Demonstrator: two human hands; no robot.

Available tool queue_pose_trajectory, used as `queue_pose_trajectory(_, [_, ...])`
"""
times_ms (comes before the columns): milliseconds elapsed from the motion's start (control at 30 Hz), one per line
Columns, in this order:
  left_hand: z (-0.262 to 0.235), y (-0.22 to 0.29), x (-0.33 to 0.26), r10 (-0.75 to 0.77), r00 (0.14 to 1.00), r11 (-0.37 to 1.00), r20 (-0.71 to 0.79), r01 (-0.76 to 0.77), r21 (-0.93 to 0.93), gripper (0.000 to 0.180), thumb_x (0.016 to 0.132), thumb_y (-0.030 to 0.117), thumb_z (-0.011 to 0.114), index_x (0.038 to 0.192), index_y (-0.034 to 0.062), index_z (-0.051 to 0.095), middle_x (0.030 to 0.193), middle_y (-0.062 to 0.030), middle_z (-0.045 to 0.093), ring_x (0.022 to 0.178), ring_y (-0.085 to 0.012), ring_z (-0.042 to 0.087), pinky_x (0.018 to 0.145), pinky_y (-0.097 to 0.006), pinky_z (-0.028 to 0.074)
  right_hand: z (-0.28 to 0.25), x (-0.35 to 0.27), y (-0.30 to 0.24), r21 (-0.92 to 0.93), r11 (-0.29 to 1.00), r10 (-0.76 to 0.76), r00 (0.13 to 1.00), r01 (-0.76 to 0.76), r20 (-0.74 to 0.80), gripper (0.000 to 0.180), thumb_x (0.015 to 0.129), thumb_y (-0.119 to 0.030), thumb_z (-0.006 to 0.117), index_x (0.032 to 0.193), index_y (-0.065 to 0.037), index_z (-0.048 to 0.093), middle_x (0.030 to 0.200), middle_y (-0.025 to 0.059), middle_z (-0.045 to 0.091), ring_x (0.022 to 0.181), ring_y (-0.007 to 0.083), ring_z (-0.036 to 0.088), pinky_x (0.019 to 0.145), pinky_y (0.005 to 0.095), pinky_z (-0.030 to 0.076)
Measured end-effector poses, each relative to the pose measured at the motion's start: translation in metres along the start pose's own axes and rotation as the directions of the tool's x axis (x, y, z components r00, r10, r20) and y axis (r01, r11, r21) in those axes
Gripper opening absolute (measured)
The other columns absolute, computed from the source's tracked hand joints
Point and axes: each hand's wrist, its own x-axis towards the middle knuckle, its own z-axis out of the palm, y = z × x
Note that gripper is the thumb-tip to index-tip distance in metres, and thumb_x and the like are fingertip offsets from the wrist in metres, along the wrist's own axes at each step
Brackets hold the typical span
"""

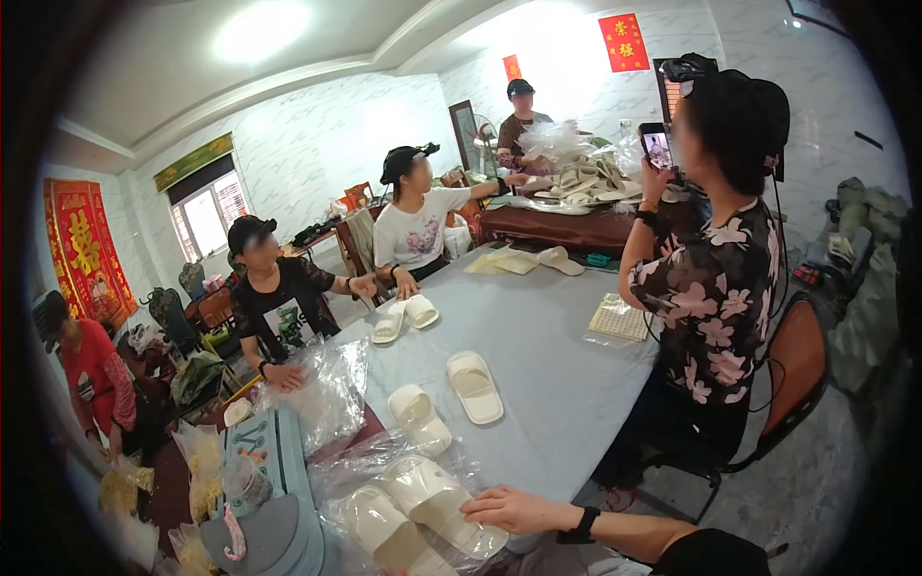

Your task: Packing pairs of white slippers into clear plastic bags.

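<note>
My right hand [512, 509] reaches in from the lower right, a black band on the wrist. Its fingers are stretched out and touch the edge of a cream slipper [429, 487]. Beside that one, to the left, lies a second cream slipper [376, 528]; both are in or on clear plastic film [338, 483]. My left hand is out of view. Just beyond the pair, a single slipper [420, 408] rests on the grey-covered table [538, 384], partly over the film. Farther right another slipper [473, 387] lies with its strap up.
Two slippers [404, 319] stand near a co-worker in white. Another co-worker's hand [281, 375] lies on clear bags [322, 394]. A grey cap [264, 533] is at the lower left. At right, a person [711, 288] holds up a phone [657, 149]. A slipper pile [591, 180] is at the back.
</note>
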Motion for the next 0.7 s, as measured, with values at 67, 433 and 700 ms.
queue_pose_trajectory(67, [0.0009, -0.0018, 0.0006, 0.006, 1.000, 1.000, -0.003, -0.006, 0.000, 0.052, 0.099, 0.038, 0.055, 0.145, 0.0147, 0.053, 0.154, -0.0079, 0.046, 0.148, -0.0318, 0.031, 0.116, -0.066, 0.015, 0.0016, 0.0011, 0.0025, 0.001, 1.000, -0.008, 1.000, 0.008, 0.006, 0.029, 0.095, -0.012, 0.059, 0.124, -0.009, 0.062, 0.139, 0.0041, 0.058, 0.126, 0.0237, 0.053, 0.096, 0.0399, 0.043])
queue_pose_trajectory(433, [-0.0024, 0.0015, 0.0018, 0.005, 1.000, 1.000, 0.015, -0.005, -0.002, 0.053, 0.098, 0.035, 0.056, 0.146, 0.0141, 0.052, 0.155, -0.0091, 0.045, 0.148, -0.0337, 0.031, 0.118, -0.064, 0.013, -0.0010, 0.0012, 0.0024, 0.008, 1.000, -0.009, 1.000, 0.009, 0.015, 0.030, 0.097, -0.013, 0.057, 0.127, -0.009, 0.061, 0.141, 0.0049, 0.057, 0.126, 0.0232, 0.053, 0.097, 0.0397, 0.043])
queue_pose_trajectory(700, [-0.0008, -0.0010, -0.0005, 0.002, 1.000, 1.000, 0.027, -0.002, -0.002, 0.055, 0.097, 0.035, 0.057, 0.148, 0.0139, 0.049, 0.156, -0.0091, 0.043, 0.150, -0.0333, 0.028, 0.120, -0.062, 0.010, -0.0014, 0.0008, 0.0016, 0.008, 1.000, -0.013, 1.000, 0.013, 0.016, 0.030, 0.098, -0.013, 0.056, 0.128, -0.008, 0.061, 0.141, 0.0051, 0.057, 0.126, 0.0238, 0.052, 0.097, 0.0398, 0.043])
